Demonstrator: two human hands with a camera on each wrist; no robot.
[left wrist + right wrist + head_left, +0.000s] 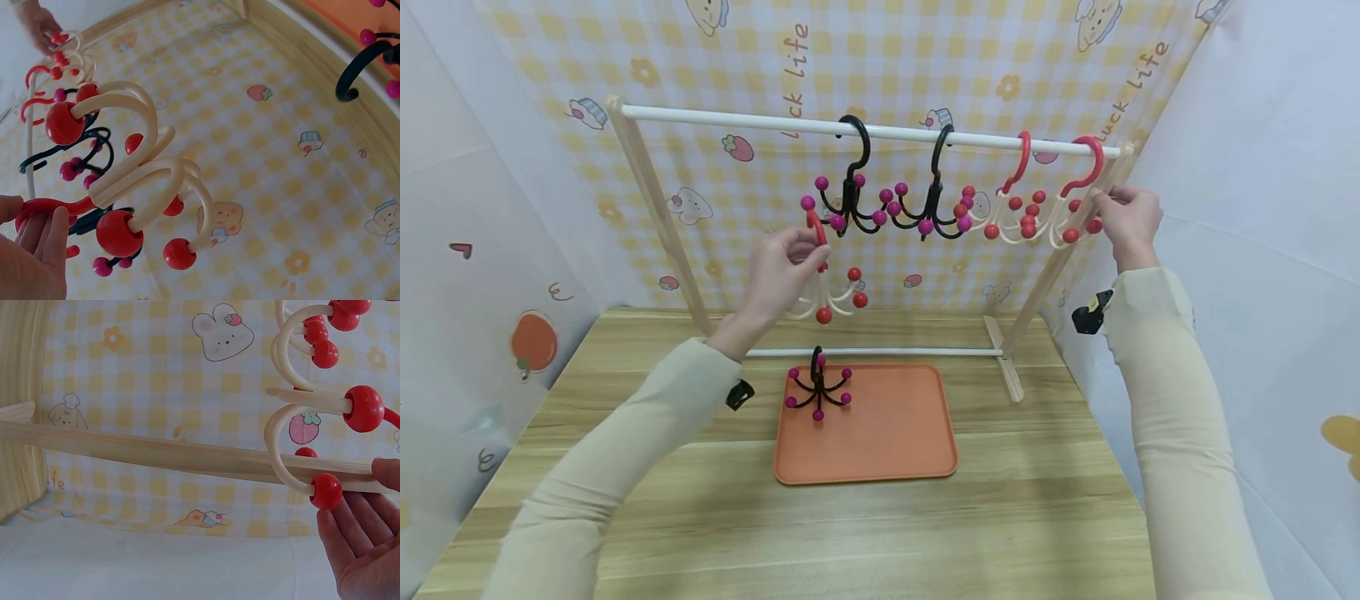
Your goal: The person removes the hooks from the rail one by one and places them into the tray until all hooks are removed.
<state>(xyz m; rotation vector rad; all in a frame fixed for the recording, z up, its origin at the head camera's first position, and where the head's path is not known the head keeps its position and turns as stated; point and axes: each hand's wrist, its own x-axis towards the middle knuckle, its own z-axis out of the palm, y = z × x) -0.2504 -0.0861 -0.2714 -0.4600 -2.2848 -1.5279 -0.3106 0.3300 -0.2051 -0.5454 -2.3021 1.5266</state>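
Note:
My left hand (pixel 775 271) pinches the red hook of a cream octopus-style hanger (pixel 823 315) with red ball tips, below and in front of the rail. In the left wrist view, thumb and fingers close around that red hook, and the cream arms (pixel 119 184) spread away from the hand. At the rack's upper right, my right hand (pixel 1126 218) holds the wooden post (pixel 206 457) between thumb and fingers. A red ball of a hanging cream hanger (pixel 326 491) sits right by those fingertips. Two such cream hangers (pixel 1060 221) hang at the rail's right end.
Two black hangers (pixel 850 200) with magenta balls hang mid-rail on the white rail (pixel 722 120). Another black hanger (pixel 818 387) lies on the orange tray (pixel 895 442), on the wooden table (pixel 1000 517). A lower white bar (pixel 895 352) crosses behind the tray.

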